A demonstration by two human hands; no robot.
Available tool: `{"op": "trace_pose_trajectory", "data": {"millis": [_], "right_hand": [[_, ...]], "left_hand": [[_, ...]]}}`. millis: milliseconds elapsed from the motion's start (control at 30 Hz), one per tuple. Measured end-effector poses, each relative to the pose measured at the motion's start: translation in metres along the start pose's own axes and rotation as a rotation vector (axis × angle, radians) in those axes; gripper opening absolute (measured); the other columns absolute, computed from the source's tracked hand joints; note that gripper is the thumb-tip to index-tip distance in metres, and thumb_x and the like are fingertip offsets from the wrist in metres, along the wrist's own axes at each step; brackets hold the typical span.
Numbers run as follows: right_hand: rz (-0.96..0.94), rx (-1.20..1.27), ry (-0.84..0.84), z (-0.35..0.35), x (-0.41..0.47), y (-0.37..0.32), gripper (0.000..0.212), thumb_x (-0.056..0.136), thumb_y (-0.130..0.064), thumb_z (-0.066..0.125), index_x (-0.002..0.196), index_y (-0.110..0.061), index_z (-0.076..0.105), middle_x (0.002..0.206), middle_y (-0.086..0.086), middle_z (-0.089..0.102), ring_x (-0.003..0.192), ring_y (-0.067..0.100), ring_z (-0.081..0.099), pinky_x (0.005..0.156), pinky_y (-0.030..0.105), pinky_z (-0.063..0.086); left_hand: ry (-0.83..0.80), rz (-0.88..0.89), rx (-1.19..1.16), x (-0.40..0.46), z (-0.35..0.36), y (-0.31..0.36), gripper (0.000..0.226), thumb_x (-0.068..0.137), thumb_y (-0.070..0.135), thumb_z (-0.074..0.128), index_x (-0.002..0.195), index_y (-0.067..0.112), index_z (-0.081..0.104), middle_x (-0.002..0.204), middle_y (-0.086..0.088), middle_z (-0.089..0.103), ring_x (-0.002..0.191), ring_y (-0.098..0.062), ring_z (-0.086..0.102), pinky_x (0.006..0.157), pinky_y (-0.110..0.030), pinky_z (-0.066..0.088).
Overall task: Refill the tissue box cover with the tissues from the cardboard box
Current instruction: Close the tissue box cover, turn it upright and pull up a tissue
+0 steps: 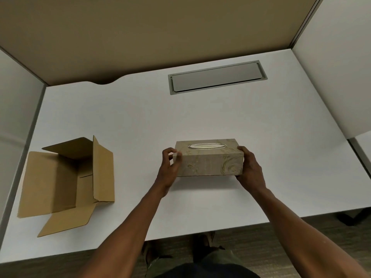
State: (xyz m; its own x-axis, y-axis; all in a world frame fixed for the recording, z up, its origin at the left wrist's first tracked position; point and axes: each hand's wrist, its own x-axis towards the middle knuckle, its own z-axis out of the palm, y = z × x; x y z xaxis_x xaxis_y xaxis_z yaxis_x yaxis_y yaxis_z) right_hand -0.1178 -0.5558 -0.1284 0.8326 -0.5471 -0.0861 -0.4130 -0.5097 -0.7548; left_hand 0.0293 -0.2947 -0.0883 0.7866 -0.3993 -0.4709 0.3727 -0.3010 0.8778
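Note:
A beige patterned tissue box cover (208, 159) with an oval slot on top sits upright near the middle of the white desk (140, 117). My left hand (169, 167) grips its left end and my right hand (249, 167) grips its right end. An open brown cardboard box (66, 177) stands at the left of the desk with all flaps spread. The part of its inside that I see shows bare cardboard. No tissues are visible anywhere, not in the slot either.
A grey cable hatch (217, 77) is set into the desk at the back. Partition walls close off the back, left and right sides. The desk's front edge (180, 233) runs just below my forearms.

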Motion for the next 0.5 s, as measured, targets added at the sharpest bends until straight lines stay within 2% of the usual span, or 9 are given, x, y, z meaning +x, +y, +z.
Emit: {"op": "trace_pose_trajectory", "data": {"millis": [67, 133, 233, 300, 333, 400, 500], "right_hand": [[0.014, -0.015, -0.021, -0.001, -0.001, 0.004, 0.094, 0.077, -0.007, 0.081, 0.144, -0.049, 0.03, 0.14, 0.001, 0.06, 0.093, 0.032, 0.07, 0.077, 0.04, 0.055], [0.006, 0.006, -0.081, -0.003, -0.002, 0.006, 0.099, 0.074, -0.015, 0.089, 0.148, -0.042, 0.029, 0.138, -0.004, 0.062, 0.1, 0.024, 0.069, 0.081, 0.032, 0.053], [-0.047, 0.051, -0.301, -0.012, -0.001, 0.006, 0.122, 0.062, -0.024, 0.099, 0.151, -0.042, 0.018, 0.14, -0.01, 0.057, 0.112, 0.011, 0.064, 0.086, 0.014, 0.051], [-0.068, 0.112, -0.414, -0.017, -0.004, 0.002, 0.128, 0.058, -0.031, 0.101, 0.151, -0.045, 0.014, 0.145, -0.01, 0.052, 0.118, 0.005, 0.063, 0.091, 0.013, 0.053], [-0.062, 0.168, -0.432, -0.018, -0.006, 0.0, 0.124, 0.06, -0.034, 0.1, 0.15, -0.043, 0.015, 0.146, -0.009, 0.051, 0.118, 0.004, 0.063, 0.09, 0.016, 0.055], [-0.013, 0.294, -0.415, -0.017, -0.012, -0.005, 0.102, 0.073, -0.036, 0.092, 0.145, -0.042, 0.021, 0.144, -0.006, 0.054, 0.118, 0.007, 0.064, 0.089, 0.022, 0.056], [0.09, 0.392, -0.334, -0.011, -0.019, -0.015, 0.053, 0.098, -0.036, 0.068, 0.133, -0.042, 0.029, 0.141, 0.006, 0.058, 0.109, 0.004, 0.068, 0.086, 0.016, 0.052]], "left_hand": [[0.058, -0.045, -0.045, 0.004, 0.005, 0.001, 0.047, 0.078, 0.073, 0.052, 0.115, 0.046, 0.048, 0.125, 0.008, 0.055, 0.111, -0.021, 0.055, 0.091, -0.046, 0.05], [0.085, -0.059, -0.068, 0.005, 0.009, 0.0, 0.041, 0.078, 0.068, 0.052, 0.111, 0.043, 0.05, 0.12, 0.009, 0.056, 0.106, -0.021, 0.053, 0.082, -0.041, 0.046], [0.108, -0.05, -0.08, 0.004, 0.01, -0.007, 0.033, 0.076, 0.062, 0.053, 0.103, 0.043, 0.049, 0.117, 0.008, 0.054, 0.104, -0.02, 0.051, 0.08, -0.038, 0.041], [0.126, -0.065, -0.118, 0.003, 0.009, -0.012, 0.031, 0.078, 0.055, 0.055, 0.106, 0.046, 0.046, 0.126, 0.002, 0.052, 0.112, -0.024, 0.051, 0.082, -0.039, 0.042], [0.131, -0.085, -0.141, 0.002, 0.008, -0.016, 0.035, 0.08, 0.05, 0.056, 0.113, 0.045, 0.044, 0.133, -0.003, 0.049, 0.118, -0.026, 0.05, 0.085, -0.041, 0.043], [0.125, -0.134, -0.153, 0.002, 0.008, -0.022, 0.049, 0.081, 0.043, 0.054, 0.128, 0.039, 0.04, 0.14, -0.008, 0.046, 0.125, -0.029, 0.049, 0.089, -0.041, 0.043], [0.105, -0.186, -0.15, 0.002, 0.01, -0.027, 0.059, 0.078, 0.039, 0.05, 0.136, 0.035, 0.044, 0.133, -0.007, 0.058, 0.112, -0.023, 0.055, 0.082, -0.035, 0.042]]}}
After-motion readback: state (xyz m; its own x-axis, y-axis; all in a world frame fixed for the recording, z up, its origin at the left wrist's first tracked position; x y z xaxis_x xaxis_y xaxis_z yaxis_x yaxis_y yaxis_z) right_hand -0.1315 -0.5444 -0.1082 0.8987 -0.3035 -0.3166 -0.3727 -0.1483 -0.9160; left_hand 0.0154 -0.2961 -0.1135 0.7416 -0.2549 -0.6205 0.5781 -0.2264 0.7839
